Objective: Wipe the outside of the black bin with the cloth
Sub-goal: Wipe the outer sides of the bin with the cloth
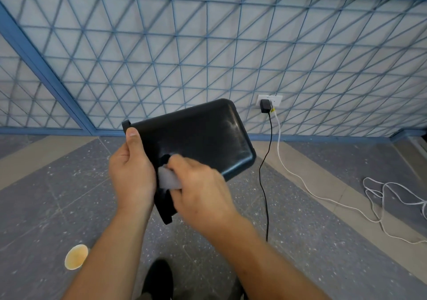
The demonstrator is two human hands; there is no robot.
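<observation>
Head view, the only 1 we have: we see the black plastic bin with rounded corners [196, 138] held up off the speckled grey floor [323, 207], tipped so a broad glossy outer face looks back at us. The left hand [131, 170] is wrapped around the bin's rim edge, thumb lying up along the outside and the fingers out of sight behind. The right hand [198, 188] is curled shut around a small pale folded cloth [169, 179], pressing it against the bin's outer face near the rim, just beside the left hand.

We judge the wiping step to be under way. To do it well, we would keep the left grip firm so the bin does not swing, lay the cloth flat, and sweep in overlapping strokes from the rim toward the far rounded end, where faint dull streaks show. Then we would turn the bin to reach the hidden faces.

A paper cup [76, 257] stands on the floor at lower left, well apart.
</observation>
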